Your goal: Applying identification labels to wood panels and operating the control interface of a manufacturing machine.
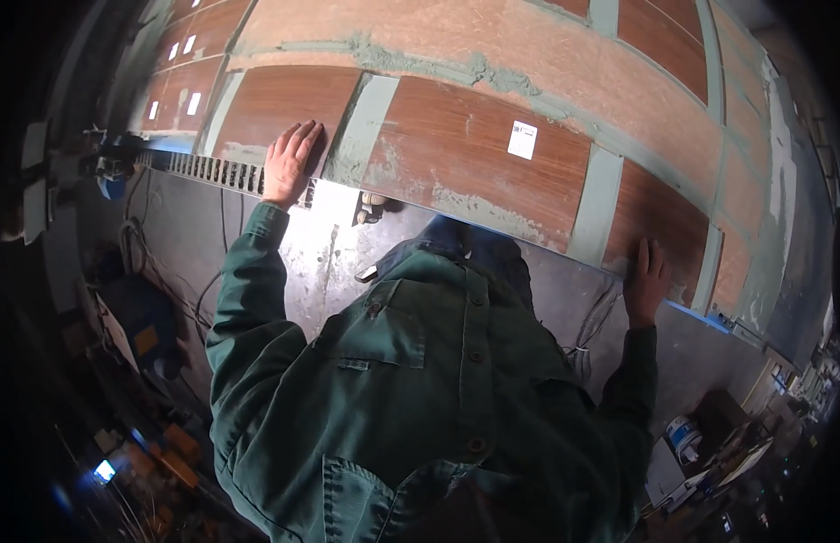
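The person leans over a large brown board [474,154] that fills the upper half of the view, its wood-grain faces crossed by pale green strips [361,122]. The board's near edge runs from about 9 o'clock down toward 3 o'clock, lying on a grey metal bench [203,244].

The left hand [289,163] lies flat on the board at 11 o'clock, fingers spread and released, palm at the near edge; it grasps nothing. Just beside it at 10 o'clock a slotted metal rail [212,169] runs along the same edge. The right hand [646,282] lies at 3 o'clock, fingers straight and open, pressed on the board beside a green strip; it too grips nothing. The hands are well apart, one toward each end of the near edge.

The step appears to be steadying or shifting the board by flat pressure. Done well, both palms would press evenly so the board moves square and does not pivot about one hand. The left fingers should keep off the rail's slots. A small fitting [373,208] sits at the edge near 12 o'clock, between the hands, and loose cables [592,326] lie on the bench near the right wrist; either could snag the board. A white label [522,139] marks the board at 1 o'clock.
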A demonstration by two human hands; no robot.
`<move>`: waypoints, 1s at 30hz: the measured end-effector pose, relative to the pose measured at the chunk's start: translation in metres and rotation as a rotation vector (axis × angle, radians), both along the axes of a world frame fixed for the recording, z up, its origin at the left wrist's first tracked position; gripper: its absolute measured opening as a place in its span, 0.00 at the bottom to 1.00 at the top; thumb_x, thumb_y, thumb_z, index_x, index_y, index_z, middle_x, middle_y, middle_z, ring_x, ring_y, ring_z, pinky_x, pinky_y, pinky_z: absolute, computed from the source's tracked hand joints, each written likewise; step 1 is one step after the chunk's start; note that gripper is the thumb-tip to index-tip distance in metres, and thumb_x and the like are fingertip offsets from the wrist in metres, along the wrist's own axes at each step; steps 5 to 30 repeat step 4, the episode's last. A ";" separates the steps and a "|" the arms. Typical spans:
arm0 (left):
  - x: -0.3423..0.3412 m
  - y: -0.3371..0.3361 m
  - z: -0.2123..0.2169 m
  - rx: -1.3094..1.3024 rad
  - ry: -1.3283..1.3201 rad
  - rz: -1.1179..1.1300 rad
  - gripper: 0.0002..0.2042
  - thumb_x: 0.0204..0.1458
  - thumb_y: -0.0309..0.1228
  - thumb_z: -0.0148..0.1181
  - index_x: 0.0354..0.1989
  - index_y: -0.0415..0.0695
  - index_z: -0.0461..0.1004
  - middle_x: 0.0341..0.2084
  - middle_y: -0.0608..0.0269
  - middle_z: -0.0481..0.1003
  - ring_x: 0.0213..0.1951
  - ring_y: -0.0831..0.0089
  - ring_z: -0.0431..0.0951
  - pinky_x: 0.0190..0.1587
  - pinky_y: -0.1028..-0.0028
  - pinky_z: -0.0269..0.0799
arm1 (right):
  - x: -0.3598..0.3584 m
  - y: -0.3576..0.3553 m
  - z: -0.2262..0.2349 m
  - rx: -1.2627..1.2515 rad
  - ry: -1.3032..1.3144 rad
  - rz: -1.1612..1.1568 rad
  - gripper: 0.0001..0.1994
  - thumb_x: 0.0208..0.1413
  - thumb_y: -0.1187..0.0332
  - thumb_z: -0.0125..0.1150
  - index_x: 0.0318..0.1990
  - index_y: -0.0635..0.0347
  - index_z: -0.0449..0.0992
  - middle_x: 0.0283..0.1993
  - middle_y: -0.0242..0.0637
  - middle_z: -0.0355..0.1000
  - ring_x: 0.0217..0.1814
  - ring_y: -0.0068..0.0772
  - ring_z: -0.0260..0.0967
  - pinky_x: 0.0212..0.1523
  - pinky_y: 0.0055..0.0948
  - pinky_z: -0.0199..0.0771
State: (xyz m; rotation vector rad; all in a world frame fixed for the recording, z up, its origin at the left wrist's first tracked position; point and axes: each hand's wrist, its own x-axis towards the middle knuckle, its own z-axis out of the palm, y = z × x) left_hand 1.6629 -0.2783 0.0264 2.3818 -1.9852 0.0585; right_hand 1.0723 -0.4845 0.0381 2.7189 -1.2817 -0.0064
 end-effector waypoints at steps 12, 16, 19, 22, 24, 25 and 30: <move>0.019 -0.011 0.063 -0.018 0.161 -0.140 0.27 0.37 0.19 0.54 0.52 0.46 0.67 0.51 0.60 0.68 0.53 0.61 0.67 0.54 0.65 0.63 | 0.007 -0.014 0.045 0.113 -0.051 0.040 0.29 0.40 0.80 0.54 0.56 0.56 0.64 0.57 0.42 0.62 0.56 0.46 0.60 0.54 0.40 0.62; 0.019 -0.011 0.063 -0.018 0.161 -0.140 0.27 0.37 0.19 0.54 0.52 0.46 0.67 0.51 0.60 0.68 0.53 0.61 0.67 0.54 0.65 0.63 | 0.007 -0.014 0.045 0.113 -0.051 0.040 0.29 0.40 0.80 0.54 0.56 0.56 0.64 0.57 0.42 0.62 0.56 0.46 0.60 0.54 0.40 0.62; 0.019 -0.011 0.063 -0.018 0.161 -0.140 0.27 0.37 0.19 0.54 0.52 0.46 0.67 0.51 0.60 0.68 0.53 0.61 0.67 0.54 0.65 0.63 | 0.007 -0.014 0.045 0.113 -0.051 0.040 0.29 0.40 0.80 0.54 0.56 0.56 0.64 0.57 0.42 0.62 0.56 0.46 0.60 0.54 0.40 0.62; 0.019 -0.011 0.063 -0.018 0.161 -0.140 0.27 0.37 0.19 0.54 0.52 0.46 0.67 0.51 0.60 0.68 0.53 0.61 0.67 0.54 0.65 0.63 | 0.007 -0.014 0.045 0.113 -0.051 0.040 0.29 0.40 0.80 0.54 0.56 0.56 0.64 0.57 0.42 0.62 0.56 0.46 0.60 0.54 0.40 0.62; 0.019 -0.011 0.063 -0.018 0.161 -0.140 0.27 0.37 0.19 0.54 0.52 0.46 0.67 0.51 0.60 0.68 0.53 0.61 0.67 0.54 0.65 0.63 | 0.007 -0.014 0.045 0.113 -0.051 0.040 0.29 0.40 0.80 0.54 0.56 0.56 0.64 0.57 0.42 0.62 0.56 0.46 0.60 0.54 0.40 0.62; 0.019 -0.011 0.063 -0.018 0.161 -0.140 0.27 0.37 0.19 0.54 0.52 0.46 0.67 0.51 0.60 0.68 0.53 0.61 0.67 0.54 0.65 0.63 | 0.007 -0.014 0.045 0.113 -0.051 0.040 0.29 0.40 0.80 0.54 0.56 0.56 0.64 0.57 0.42 0.62 0.56 0.46 0.60 0.54 0.40 0.62; 0.019 -0.011 0.063 -0.018 0.161 -0.140 0.27 0.37 0.19 0.54 0.52 0.46 0.67 0.51 0.60 0.68 0.53 0.61 0.67 0.54 0.65 0.63 | 0.007 -0.014 0.045 0.113 -0.051 0.040 0.29 0.40 0.80 0.54 0.56 0.56 0.64 0.57 0.42 0.62 0.56 0.46 0.60 0.54 0.40 0.62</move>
